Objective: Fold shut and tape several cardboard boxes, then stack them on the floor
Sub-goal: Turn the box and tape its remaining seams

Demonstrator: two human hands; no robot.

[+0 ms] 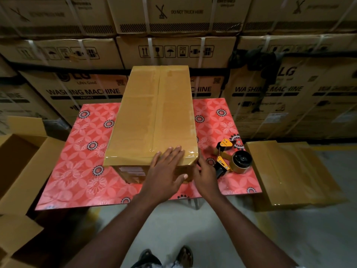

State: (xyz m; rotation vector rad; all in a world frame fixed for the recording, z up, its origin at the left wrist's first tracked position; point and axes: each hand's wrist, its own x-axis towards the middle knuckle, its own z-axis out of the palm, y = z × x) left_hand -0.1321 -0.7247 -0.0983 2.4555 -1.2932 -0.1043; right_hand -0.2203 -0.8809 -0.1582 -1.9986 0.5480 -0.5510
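A long closed cardboard box point(152, 113) lies lengthwise on the red flowered table point(73, 171), its top covered in glossy brown tape. My left hand point(166, 175) presses flat over the box's near right top edge, fingers straight on the tape and thumb down the near face. My right hand point(204, 175) rests against the box's near right corner, fingers along its side. A yellow and black tape dispenser point(229, 159) with a brown roll lies on the table just right of that hand.
A taped box point(289, 175) sits on the floor to the right of the table. Open cardboard boxes point(21, 171) stand at the left. Stacked washing machine cartons point(173, 45) form a wall behind. My sandalled feet point(166, 256) stand on grey floor.
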